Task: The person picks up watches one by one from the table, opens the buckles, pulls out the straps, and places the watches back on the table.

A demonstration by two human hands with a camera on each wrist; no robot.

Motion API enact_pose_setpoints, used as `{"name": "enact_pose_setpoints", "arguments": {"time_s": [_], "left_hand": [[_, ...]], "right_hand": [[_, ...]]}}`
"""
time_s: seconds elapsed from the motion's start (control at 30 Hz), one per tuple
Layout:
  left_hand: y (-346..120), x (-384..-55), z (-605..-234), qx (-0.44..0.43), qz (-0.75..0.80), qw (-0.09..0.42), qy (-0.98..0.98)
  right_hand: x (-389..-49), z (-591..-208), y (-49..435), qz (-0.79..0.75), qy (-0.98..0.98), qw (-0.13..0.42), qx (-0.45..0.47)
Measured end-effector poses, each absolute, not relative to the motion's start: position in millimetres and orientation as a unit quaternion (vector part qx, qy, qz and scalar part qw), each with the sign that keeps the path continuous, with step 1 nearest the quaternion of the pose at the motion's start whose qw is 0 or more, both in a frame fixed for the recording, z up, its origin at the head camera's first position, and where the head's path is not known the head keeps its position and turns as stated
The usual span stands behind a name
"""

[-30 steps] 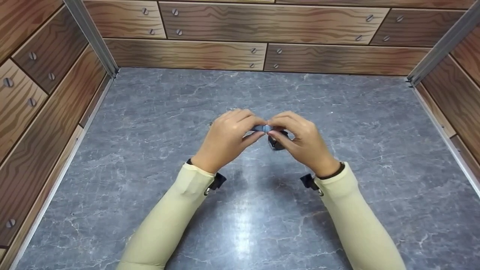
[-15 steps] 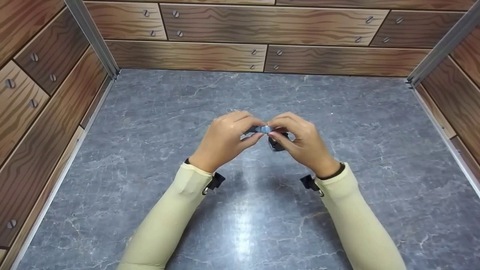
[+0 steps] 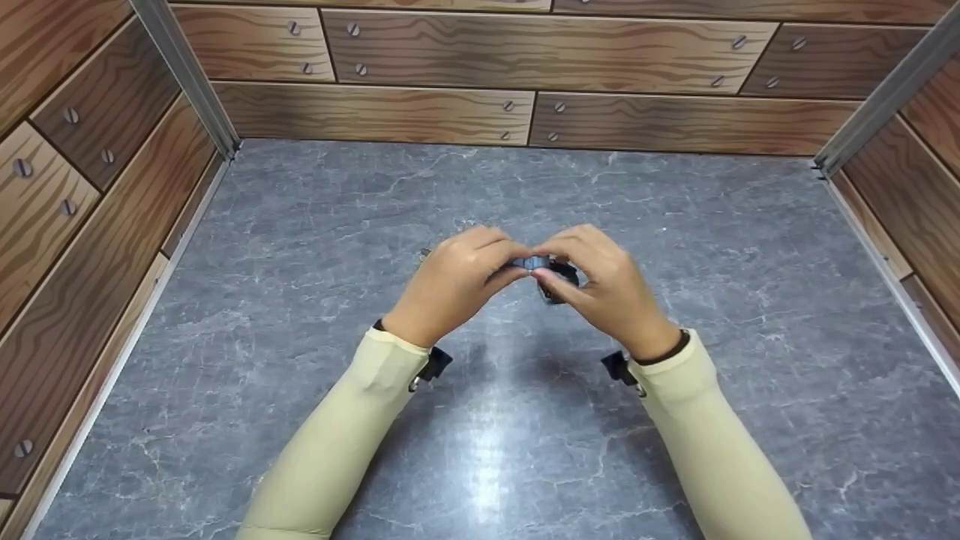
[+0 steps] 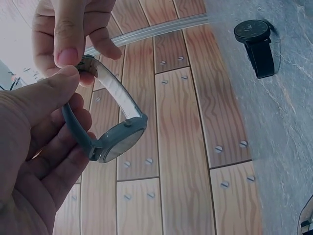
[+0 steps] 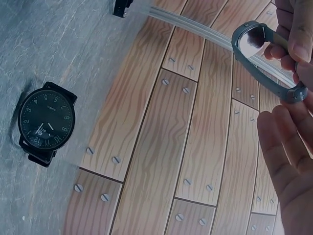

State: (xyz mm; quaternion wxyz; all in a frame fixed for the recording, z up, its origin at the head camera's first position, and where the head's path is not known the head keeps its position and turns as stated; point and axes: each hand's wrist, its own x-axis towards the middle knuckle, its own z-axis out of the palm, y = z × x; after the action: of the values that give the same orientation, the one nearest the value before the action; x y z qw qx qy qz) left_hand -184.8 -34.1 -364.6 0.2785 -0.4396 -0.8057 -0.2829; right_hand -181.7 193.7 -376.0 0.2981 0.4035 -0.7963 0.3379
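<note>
A blue-grey wristwatch (image 4: 122, 140), its strap bent into a loop, hangs between the two hands above the table. My left hand (image 3: 463, 268) pinches the strap between thumb and fingers. Opposite it, my right hand (image 3: 600, 279) pinches the strap's end at the buckle, which the right wrist view shows at the fingertips. The watch case (image 5: 251, 41) faces away from the fingers, at the far side of the loop. In the head view only a short piece of the strap (image 3: 532, 262) shows; the hands hide the rest.
A black wristwatch (image 5: 47, 119) lies on the grey marbled table (image 3: 480, 420), below the right hand. Part of another thing (image 4: 307, 221) shows at the left wrist view's corner. A black strap-like piece (image 5: 122, 7) shows at the right wrist view's top. Wood-patterned walls (image 3: 420, 112) enclose the table.
The left hand has shifted slightly right, and its thumb and fingers have closed nearer the right fingertips on the strap. The right hand has hardly moved.
</note>
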Motion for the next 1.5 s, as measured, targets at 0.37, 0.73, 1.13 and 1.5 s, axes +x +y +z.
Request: {"name": "enact_pose_setpoints", "arguments": {"time_s": [0.37, 0.73, 1.13, 1.5], "left_hand": [[-32.6, -184.7, -364.9, -0.43, -0.286, 0.287, -0.807], [-34.6, -184.5, -362.5, -0.436, -0.288, 0.304, -0.797], [-32.7, -182.9, -363.6, -0.444, -0.268, 0.297, -0.802], [-30.9, -183.2, -365.7, -0.424, -0.271, 0.308, -0.807]], "right_hand": [[-181.6, -375.1, 193.5, 0.32, -0.789, 0.328, 0.41], [-180.9, -375.5, 195.7, 0.345, -0.78, 0.322, 0.411], [-179.5, -373.5, 196.8, 0.275, -0.803, 0.316, 0.423], [-180.2, -372.8, 195.7, 0.274, -0.806, 0.323, 0.414]]}}
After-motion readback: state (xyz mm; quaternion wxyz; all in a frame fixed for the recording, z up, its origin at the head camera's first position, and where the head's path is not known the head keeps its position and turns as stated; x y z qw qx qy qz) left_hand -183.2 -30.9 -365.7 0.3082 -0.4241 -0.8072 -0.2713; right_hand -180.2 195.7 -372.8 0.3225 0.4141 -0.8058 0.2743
